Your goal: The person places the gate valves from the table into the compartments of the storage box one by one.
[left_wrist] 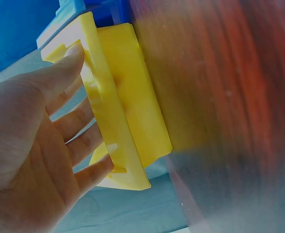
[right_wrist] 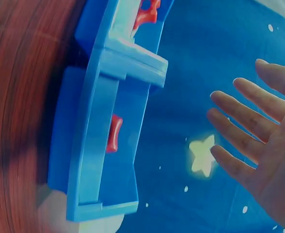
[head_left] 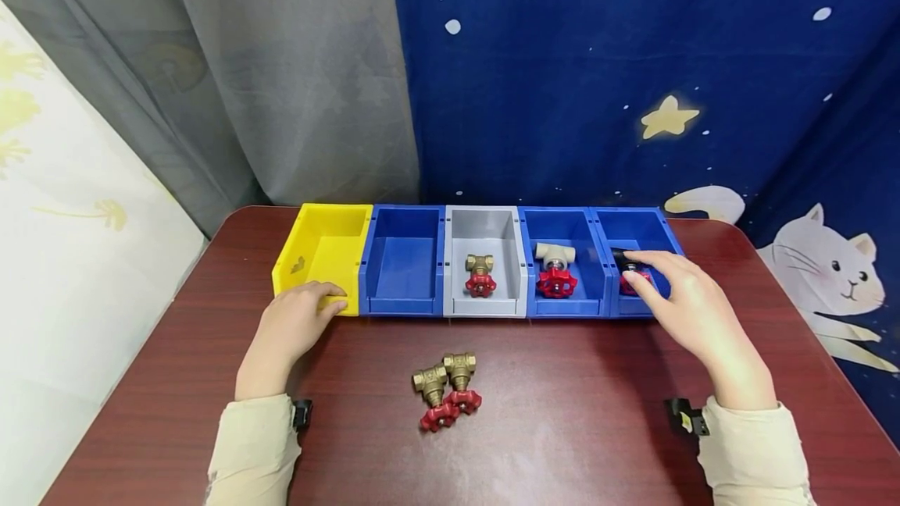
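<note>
Head view shows me two hands at a row of five bins (head_left: 401, 307) on the worktop (head_left: 562, 412). With the left hand (head_left: 291, 326) I hold the yellow bin (head_left: 341, 252) at its front rim, fingers over the edge and thumb on the outer side. The right hand (head_left: 692, 307) hovers above the rightmost blue bin (head_left: 633, 229), its fingers loosely extended, apart from the red-wheeled valve (head_left: 619, 258) inside; that valve's body looks black, though the hand hides much of it from me. The neighbouring blue bin (head_left: 551, 224) carries a pale valve (head_left: 555, 254), and the gray bin (head_left: 485, 225) a brass valve (head_left: 480, 265). Two more brass valves (head_left: 460, 369) lie side by side before the bins.
</note>
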{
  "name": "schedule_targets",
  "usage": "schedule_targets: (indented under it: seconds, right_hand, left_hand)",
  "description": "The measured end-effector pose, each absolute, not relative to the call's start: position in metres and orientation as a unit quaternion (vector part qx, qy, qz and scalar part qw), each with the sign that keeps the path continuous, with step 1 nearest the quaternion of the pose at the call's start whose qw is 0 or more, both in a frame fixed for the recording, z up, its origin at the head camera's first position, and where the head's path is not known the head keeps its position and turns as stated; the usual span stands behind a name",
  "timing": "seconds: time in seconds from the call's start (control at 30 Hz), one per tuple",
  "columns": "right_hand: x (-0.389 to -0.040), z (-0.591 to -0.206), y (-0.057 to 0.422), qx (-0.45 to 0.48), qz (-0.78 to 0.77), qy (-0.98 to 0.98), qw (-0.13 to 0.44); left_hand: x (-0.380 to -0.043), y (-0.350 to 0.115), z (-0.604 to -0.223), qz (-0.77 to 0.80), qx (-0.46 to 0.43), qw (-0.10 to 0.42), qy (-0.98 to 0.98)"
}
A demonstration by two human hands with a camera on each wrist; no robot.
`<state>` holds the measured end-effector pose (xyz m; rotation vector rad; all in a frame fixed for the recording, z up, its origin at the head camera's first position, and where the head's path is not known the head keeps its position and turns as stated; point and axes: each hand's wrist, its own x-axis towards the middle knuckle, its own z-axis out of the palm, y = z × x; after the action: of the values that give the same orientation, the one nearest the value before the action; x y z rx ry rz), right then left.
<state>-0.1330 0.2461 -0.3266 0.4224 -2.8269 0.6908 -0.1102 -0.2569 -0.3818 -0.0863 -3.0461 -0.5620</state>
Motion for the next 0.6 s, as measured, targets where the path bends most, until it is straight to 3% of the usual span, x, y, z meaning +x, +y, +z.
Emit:
schedule_targets:
  seconds: [0.3, 0.6]
  right_hand:
    - [-0.137, -0.333, 0.265, 0.095, 0.200, -0.974, 0.053]
    - [-0.144, -0.347, 0.271, 0.108, 0.186, -0.974, 0.066]
  left_hand:
    - [-0.109, -0.256, -0.380, -0.176, -0.028, 0.021, -0.984]
    - [-0.109, -0.256, -0.379, -0.174, -0.025, 0.015, -0.984]
